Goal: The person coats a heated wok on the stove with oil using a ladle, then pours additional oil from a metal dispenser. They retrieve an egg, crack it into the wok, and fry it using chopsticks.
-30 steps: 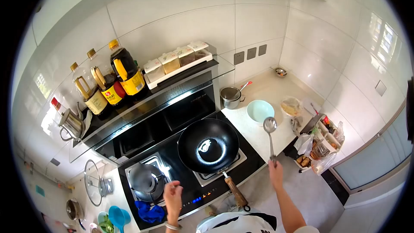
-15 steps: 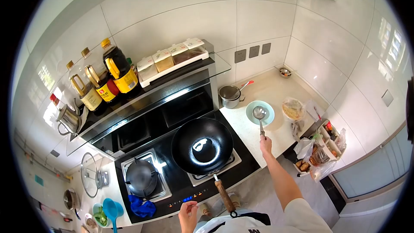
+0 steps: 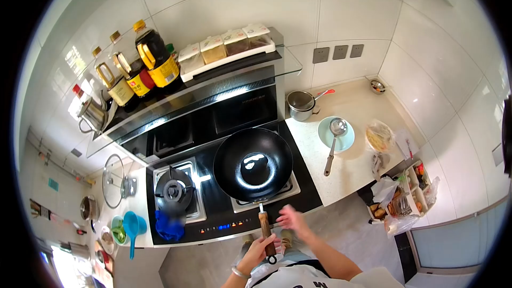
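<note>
Your left hand (image 3: 258, 248) closes around the wooden handle (image 3: 264, 224) of the wok (image 3: 253, 164), near its looped end; your right hand (image 3: 292, 221) is raised just beside the handle, fingers loosely spread and slightly blurred, apparently holding nothing. The wok sits upright over the right side of the stove (image 3: 217, 205), its handle pointing toward your body; a bright patch shines in its base, though whether this is liquid or reflected light you cannot tell from this view.

For a good hold, wrap the handle fully and let the thumb lie across it, since a wide, round-based pan is likely to roll or swivel under a slack grip; set the wrist in line with the handle, so that the base stays level; bring the right hand no nearer the metal than needed, as the wok may be hot.

To the right, on the desk (image 3: 349, 181), the ladle (image 3: 330, 154) rests with its head in the pale bowl (image 3: 345, 138) and its grip over the rim, well apart from both hands; on the stove's left side, a blue cloth (image 3: 169, 228) lies close beside the bare burner (image 3: 173, 191), and is best left clear of heat.
</note>
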Available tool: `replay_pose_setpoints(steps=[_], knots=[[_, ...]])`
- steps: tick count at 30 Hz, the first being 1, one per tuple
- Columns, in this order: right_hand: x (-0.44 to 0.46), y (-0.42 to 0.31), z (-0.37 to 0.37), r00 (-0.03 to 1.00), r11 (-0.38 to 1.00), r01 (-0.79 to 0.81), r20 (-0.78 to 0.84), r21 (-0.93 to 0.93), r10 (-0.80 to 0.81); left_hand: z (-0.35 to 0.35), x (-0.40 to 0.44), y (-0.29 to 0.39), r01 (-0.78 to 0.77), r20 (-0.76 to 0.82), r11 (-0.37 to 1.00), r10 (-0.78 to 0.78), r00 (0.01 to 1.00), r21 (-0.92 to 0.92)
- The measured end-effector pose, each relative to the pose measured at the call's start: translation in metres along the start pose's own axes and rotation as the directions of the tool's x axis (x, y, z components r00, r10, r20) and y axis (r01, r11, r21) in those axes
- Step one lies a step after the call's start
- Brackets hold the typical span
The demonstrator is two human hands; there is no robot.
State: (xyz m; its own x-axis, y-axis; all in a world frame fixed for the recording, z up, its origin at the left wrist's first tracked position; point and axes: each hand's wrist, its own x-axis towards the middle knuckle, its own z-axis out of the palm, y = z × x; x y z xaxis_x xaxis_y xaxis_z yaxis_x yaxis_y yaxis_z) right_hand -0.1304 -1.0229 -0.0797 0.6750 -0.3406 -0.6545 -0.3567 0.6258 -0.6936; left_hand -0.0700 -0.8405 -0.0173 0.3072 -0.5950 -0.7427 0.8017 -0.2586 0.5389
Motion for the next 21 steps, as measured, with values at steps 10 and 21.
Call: replay_pose_setpoints(steps=[10, 21], knots=[[-0.026, 0.014, 0.049, 0.769, 0.961, -0.269, 0.616, 0.066, 0.173, 0.025, 0.003, -0.004, -0.135, -0.018, 0.986, 0.134, 0.991, -0.094], [-0.035, 0.020, 0.075, 0.777, 0.995, -0.096, 0.625, 0.005, 0.072, -0.011, 0.002, -0.017, -0.295, -0.011, 0.955, 0.295, 0.956, -0.016]])
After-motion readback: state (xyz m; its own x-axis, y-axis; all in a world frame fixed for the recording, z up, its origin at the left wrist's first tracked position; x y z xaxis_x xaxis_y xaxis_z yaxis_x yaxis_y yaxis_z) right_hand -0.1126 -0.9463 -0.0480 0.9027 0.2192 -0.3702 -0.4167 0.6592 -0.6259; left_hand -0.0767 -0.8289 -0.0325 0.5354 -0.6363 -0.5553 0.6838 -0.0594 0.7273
